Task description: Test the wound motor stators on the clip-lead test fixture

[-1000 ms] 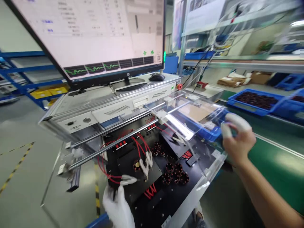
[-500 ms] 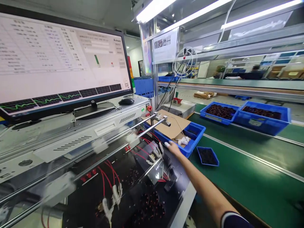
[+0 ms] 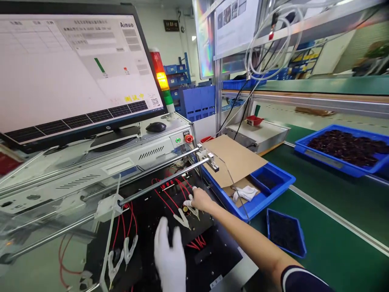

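Note:
My right hand (image 3: 202, 201), with white covers on its fingertips, pinches a white spring clip (image 3: 192, 209) on a red wire. Under that clip lies a small round part with a copper-coloured ring (image 3: 185, 209), partly hidden. Another white clip (image 3: 182, 220) rests just to the left. My left hand (image 3: 170, 253), in a white glove, hovers over the black fixture plate (image 3: 146, 227) with thumb and fingers apart, slightly blurred; nothing shows in it. Further left, a second pair of white clips (image 3: 121, 255) stands beside a clear sliding cover (image 3: 113, 239).
Metal rails (image 3: 170, 177) cross above the plate. A monitor (image 3: 75, 73) and a lit signal tower (image 3: 162, 81) stand behind. To the right are a blue bin (image 3: 281, 182) with cardboard and a white glove, a small blue tray (image 3: 285, 233), and a blue bin of dark coils (image 3: 343, 146).
The view has turned and moved closer. My left hand has entered, and my right hand has come to the clips. The clear cover has slid left. The screen's green traces are gone; yellow text shows.

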`<state>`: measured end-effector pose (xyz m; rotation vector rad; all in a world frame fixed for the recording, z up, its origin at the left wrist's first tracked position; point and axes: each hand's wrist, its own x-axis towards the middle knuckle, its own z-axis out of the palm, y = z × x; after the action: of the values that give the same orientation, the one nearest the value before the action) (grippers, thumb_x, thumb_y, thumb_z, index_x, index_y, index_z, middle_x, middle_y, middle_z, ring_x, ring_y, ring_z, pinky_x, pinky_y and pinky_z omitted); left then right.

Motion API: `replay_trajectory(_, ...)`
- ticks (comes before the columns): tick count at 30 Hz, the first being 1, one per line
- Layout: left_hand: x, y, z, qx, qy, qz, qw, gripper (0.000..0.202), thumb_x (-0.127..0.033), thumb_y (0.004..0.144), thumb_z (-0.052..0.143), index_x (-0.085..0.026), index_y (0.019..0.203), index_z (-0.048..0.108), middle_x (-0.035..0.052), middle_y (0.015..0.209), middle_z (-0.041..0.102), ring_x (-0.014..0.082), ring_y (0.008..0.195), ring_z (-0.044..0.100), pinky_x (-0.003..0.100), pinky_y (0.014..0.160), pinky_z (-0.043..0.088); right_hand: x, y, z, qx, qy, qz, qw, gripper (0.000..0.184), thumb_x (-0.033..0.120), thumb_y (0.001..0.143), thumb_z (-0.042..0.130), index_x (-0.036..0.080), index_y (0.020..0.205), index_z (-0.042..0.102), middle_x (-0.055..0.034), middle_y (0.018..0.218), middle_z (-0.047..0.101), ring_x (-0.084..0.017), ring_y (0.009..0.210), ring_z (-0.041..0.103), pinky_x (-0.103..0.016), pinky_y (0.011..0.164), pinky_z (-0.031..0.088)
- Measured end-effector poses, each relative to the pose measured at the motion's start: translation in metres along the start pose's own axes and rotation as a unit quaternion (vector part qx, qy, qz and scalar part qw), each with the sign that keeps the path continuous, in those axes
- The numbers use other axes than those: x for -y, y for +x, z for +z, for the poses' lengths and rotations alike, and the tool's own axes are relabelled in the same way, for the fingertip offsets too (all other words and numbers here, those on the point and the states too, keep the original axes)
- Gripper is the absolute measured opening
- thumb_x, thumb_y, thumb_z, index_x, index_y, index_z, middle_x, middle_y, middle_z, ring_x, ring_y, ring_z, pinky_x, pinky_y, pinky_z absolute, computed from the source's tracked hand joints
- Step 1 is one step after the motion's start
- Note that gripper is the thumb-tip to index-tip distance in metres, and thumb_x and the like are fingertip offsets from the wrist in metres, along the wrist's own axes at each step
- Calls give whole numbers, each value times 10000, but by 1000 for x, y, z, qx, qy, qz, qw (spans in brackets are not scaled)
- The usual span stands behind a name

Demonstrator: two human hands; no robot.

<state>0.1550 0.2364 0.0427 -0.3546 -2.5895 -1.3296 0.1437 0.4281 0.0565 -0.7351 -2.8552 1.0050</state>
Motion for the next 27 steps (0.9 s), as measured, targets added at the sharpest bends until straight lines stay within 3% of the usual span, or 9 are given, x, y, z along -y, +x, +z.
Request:
replay_trajectory(6, -8, 37, 54, 97, 71, -133, 984, 723, -408, 716, 593, -119, 1311, 301, 164, 1112, 580, 286, 1028, 555, 406, 876, 444, -16, 1, -5, 34, -37, 33, 998, 345, 358, 734, 542, 129, 992, 525, -149, 965, 627, -277, 865, 607, -327, 680, 444)
replay_trajectory(9, 4, 43, 55, 72, 35, -127, 989, 668, -369, 719, 591, -153, 1297, 334, 125, 1083, 606, 237, 991, 581, 345, 873, 445, -32, -6, -10, -20, -72, 44, 996, 533, 436, 704, 584, 117, 1117, 478, -163, 1027, 599, -294, 940, 570, -358, 736, 442)
replay_trajectory(12, 12, 40, 43, 46, -19, -142, 989, 650, -347, 737, 572, -194, 1310, 306, 89, 1060, 621, 180, 949, 600, 280, 853, 454, -24, -12, -4, -95, -113, -26, 989, 620, 448, 716, 585, 153, 1233, 413, -158, 1148, 536, -286, 1061, 497, -377, 824, 412)
replay_trajectory(15, 14, 11, 22, 38, 58, -128, 989, 696, -380, 760, 541, -177, 1347, 226, 141, 1175, 547, 220, 1039, 557, 333, 886, 445, 0, -6, 6, 21, -118, -65, 991, 412, 400, 740, 566, 185, 1092, 550, -116, 1025, 606, -254, 956, 559, -344, 776, 428)
replay_trajectory(17, 20, -28, 7, 59, 167, -46, 983, 682, -357, 774, 518, -160, 1355, 218, 174, 1308, 411, 263, 1185, 432, 395, 964, 388, 14, -2, 9, 89, -123, -61, 987, 292, 336, 738, 567, 177, 980, 605, -107, 967, 632, -247, 910, 581, -329, 758, 428)
replay_trajectory(20, 39, -97, -9, 144, 305, 37, 941, 548, -220, 746, 519, -127, 1271, 393, 169, 1366, 322, 289, 1274, 292, 412, 1009, 347, 12, -20, 10, 60, -95, -62, 992, 274, 283, 769, 489, 176, 995, 601, -101, 944, 644, -243, 907, 586, -325, 770, 419)
replay_trajectory(22, 57, -130, -14, 194, 378, 6, 905, 478, -148, 680, 558, -85, 1152, 520, 200, 1341, 351, 332, 1262, 298, 437, 997, 353, -16, -57, 13, 38, -37, -62, 997, 314, 292, 773, 438, 207, 1036, 587, -75, 913, 656, -233, 882, 596, -317, 767, 425)
replay_trajectory(24, 74, -145, -15, 211, 421, -3, 882, 410, -126, 663, 564, -91, 1071, 583, 199, 1346, 350, 354, 1277, 258, 469, 1016, 311, -68, -112, 21, 58, 29, -50, 997, 353, 303, 745, 426, 252, 1058, 581, -46, 965, 654, -215, 904, 595, -302, 792, 431)
replay_trajectory(27, 92, -142, -18, 199, 428, 33, 881, 288, -132, 701, 527, -171, 960, 645, 125, 1365, 349, 339, 1310, 179, 492, 1044, 243, -179, -216, 37, 91, 11, 155, 984, 336, 420, 698, 384, 314, 897, 633, -63, 833, 670, -259, 801, 623, -379, 719, 474)
